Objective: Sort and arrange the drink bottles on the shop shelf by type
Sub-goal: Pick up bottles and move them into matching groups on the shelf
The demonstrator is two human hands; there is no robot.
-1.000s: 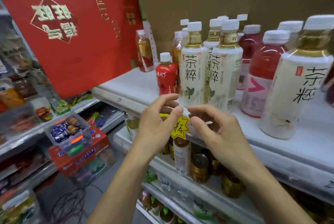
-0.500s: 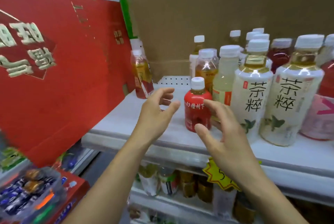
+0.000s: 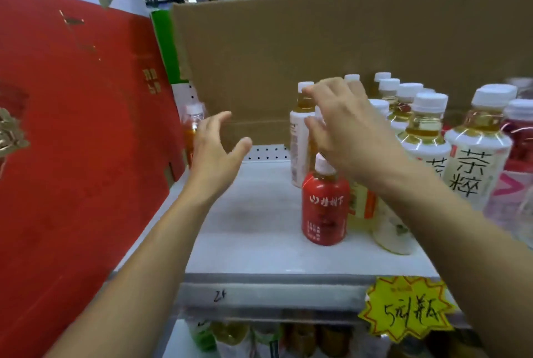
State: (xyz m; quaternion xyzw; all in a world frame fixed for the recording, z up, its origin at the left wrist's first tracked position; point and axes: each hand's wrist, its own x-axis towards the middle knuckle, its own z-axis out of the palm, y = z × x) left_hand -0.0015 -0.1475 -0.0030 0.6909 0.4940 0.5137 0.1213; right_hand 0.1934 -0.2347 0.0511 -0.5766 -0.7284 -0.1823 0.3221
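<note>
1. Hovering over the white shelf [image 3: 253, 222], both hands are in the air and neither has hold of anything.
2. Left hand [image 3: 215, 152]: fingers straight and spread, thumb out, palm turned to the right. It is above the bare left part of the shelf, near an amber bottle [image 3: 191, 132] that stands against the red board [image 3: 80, 141].
3. Right hand [image 3: 343, 132]: fingers spread and slightly bent, above the bottle group. Its fingertips are just beside the white cap of a tall bottle [image 3: 298, 138] at the back; cannot tell whether they touch.
4. Small red bottle [image 3: 324, 210]: white cap, upright at the front left corner of the group, below the right wrist and apart from both hands.
5. White tea bottles [image 3: 473, 167]: white caps, amber necks, upright in rows to the right of the red one. Red drink bottles [image 3: 516, 138] stand at the far right edge.
6. Brown cardboard sheet [image 3: 317, 49] backs the shelf. A yellow star price tag [image 3: 409, 310] hangs on the front edge. On the shelf below are more bottles [image 3: 230, 334], blurred.
</note>
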